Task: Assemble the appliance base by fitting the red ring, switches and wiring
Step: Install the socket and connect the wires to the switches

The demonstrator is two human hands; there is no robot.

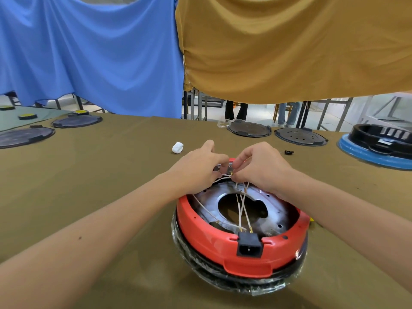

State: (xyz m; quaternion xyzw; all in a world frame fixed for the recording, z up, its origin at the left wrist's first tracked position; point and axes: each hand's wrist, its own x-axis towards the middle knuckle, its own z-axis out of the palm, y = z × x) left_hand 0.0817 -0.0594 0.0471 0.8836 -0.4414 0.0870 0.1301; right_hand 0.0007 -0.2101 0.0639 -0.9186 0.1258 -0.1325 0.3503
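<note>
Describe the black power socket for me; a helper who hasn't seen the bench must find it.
Start at the red ring on the olive table. On its near rim sits the black power socket, a square block with thin white wires running into it, unlike the flat dark discs far behind.

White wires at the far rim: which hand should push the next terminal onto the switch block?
Probably the right hand: its fingertips pinch the white wires right beside the switch block. The left hand lies over that block on the red ring, better placed to steady it.
</note>
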